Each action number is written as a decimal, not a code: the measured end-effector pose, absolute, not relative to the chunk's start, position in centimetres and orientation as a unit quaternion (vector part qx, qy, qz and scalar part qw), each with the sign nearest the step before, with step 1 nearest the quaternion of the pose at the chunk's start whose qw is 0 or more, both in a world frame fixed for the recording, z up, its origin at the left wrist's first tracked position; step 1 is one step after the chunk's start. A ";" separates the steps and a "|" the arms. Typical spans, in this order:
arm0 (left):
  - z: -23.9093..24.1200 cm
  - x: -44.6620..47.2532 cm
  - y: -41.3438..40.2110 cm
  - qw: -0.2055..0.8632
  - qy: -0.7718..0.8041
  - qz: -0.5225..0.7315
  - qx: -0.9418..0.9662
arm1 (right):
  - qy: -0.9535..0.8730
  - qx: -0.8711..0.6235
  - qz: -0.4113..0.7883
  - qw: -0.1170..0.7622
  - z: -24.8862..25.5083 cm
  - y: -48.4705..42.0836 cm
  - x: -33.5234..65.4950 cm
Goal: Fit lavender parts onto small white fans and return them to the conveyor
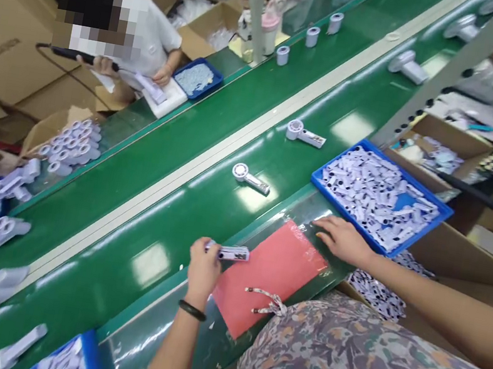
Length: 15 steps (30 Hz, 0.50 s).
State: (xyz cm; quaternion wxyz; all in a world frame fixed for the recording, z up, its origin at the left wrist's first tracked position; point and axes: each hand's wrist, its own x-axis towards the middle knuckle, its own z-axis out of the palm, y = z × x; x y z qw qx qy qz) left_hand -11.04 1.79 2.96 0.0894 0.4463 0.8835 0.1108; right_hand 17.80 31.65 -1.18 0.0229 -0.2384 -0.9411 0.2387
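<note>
My left hand (203, 266) is closed around a small white hand-held fan part (232, 252), held at the near edge of the green conveyor belt (164, 221). My right hand (342, 238) lies flat with fingers stretched out on the far corner of a red mat (273, 265), just in front of a blue tray (323, 182) full of small white parts. A short patterned strap (268, 303) lies on the mat near my body.
Two white fans (250, 177) (304, 133) lie on the belt ahead. Another person sits across the belt at the left with a blue tray (197, 77). Cardboard boxes (445, 140) and a metal post (442, 73) stand at right; more white parts (70, 144) pile at left.
</note>
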 end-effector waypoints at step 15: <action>-0.5 -16.6 7.3 0.093 0.870 0.083 0.476 | -0.880 -0.468 0.074 -0.020 -1.0 39.5 18.2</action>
